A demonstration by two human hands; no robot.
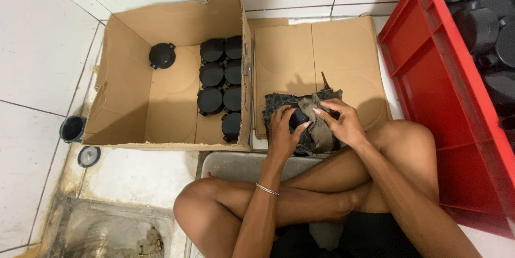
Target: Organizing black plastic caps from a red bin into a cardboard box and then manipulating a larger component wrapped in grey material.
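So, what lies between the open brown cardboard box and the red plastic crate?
In the head view, a flattened brown cardboard sheet lies between the cardboard box and the red crate, on the white tiles.

We are looking down on a white tiled floor [48, 48], bright light glaring off it, grime staining a sunken drain corner [107, 231].

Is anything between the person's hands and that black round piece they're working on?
Partly. The left hand touches the black round piece directly, while a brownish cloth lies between it and the right hand, wrapped around its right side.
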